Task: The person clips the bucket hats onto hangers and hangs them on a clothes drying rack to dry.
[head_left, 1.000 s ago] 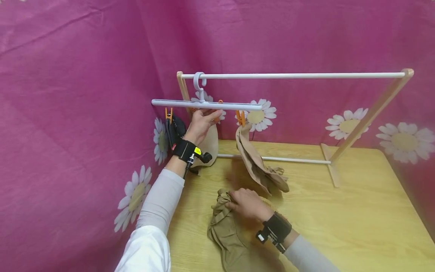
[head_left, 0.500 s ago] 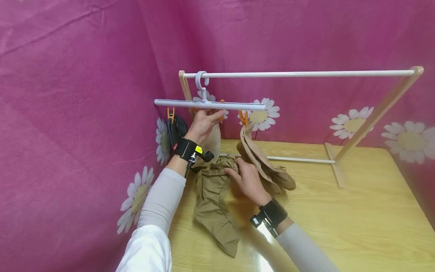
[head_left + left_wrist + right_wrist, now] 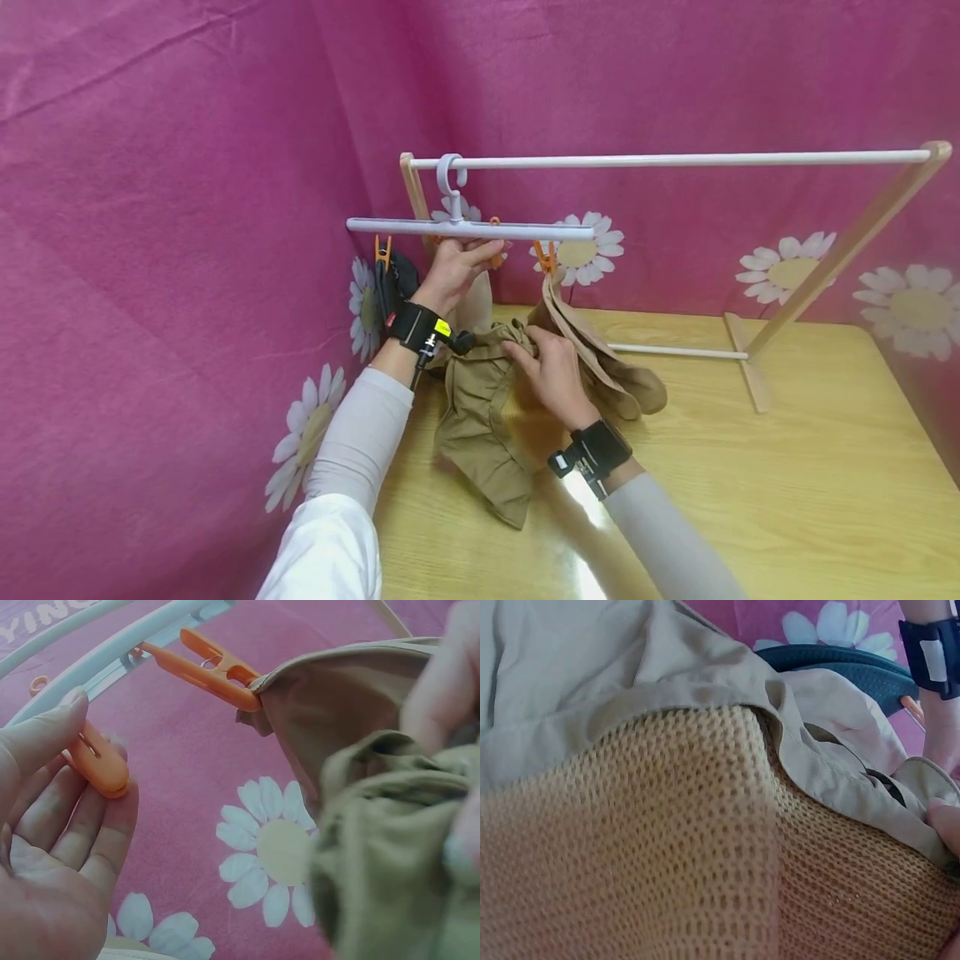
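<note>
My left hand (image 3: 450, 271) reaches up under the pale hanger (image 3: 525, 232). In the left wrist view, its thumb and fingers hold an orange clothespin (image 3: 101, 761) that hangs there, the thumb up against the hanger bar. My right hand (image 3: 553, 371) grips the gathered upper edge of a khaki cloth piece (image 3: 480, 425), raised below the hanger with its lower end hanging down. Up close in the right wrist view, this cloth has a tan mesh panel (image 3: 667, 840) beside its plain fabric. To its right, another orange clothespin (image 3: 546, 260) holds a tan brimmed hat (image 3: 588, 350).
The hanger hooks over the white top bar (image 3: 675, 159) of a wooden-sided rack (image 3: 847, 250), near its left end. A dark cap (image 3: 396, 279) hangs from a clothespin at the left. Behind is a pink flowered cloth (image 3: 675, 75); below, a wooden table (image 3: 825, 467).
My right hand has lifted the khaki cloth from the table's front, up and away toward the hanger. The left hand keeps its place under the hanger. The view has shifted slightly.
</note>
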Demonstrator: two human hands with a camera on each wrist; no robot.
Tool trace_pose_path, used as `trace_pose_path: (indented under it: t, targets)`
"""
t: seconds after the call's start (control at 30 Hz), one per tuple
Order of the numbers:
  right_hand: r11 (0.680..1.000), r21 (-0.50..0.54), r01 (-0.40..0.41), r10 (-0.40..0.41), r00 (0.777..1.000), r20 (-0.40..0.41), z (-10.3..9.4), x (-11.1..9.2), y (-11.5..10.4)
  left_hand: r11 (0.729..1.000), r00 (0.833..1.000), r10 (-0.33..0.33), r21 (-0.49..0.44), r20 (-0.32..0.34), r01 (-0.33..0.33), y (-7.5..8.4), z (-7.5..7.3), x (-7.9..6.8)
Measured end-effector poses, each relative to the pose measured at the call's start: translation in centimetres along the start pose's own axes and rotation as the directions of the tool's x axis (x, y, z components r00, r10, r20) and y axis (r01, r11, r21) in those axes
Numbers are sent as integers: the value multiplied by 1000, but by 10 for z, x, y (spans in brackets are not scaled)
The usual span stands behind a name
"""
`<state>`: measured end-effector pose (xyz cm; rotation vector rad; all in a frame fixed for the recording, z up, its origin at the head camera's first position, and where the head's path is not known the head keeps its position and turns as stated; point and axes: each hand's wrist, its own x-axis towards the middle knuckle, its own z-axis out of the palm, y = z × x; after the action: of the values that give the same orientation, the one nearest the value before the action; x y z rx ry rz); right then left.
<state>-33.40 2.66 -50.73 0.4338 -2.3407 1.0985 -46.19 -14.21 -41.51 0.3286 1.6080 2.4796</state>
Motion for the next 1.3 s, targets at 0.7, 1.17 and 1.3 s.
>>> trace_pose_path:
  t: [0.7, 1.17, 1.3]
  targets:
    - [993, 35, -115, 118, 988, -102, 16, 32, -3, 994, 998, 67, -90, -15, -69, -3, 6, -4]
    - [988, -6, -153, 152, 982, -110, 11, 52, -8, 997, 998, 48, -61, -29, -50, -4, 10, -6]
    - [988, -1, -153, 152, 983, -101, 8, 55, -10, 996, 998, 45, -71, -43, -48, -4, 9, -7]
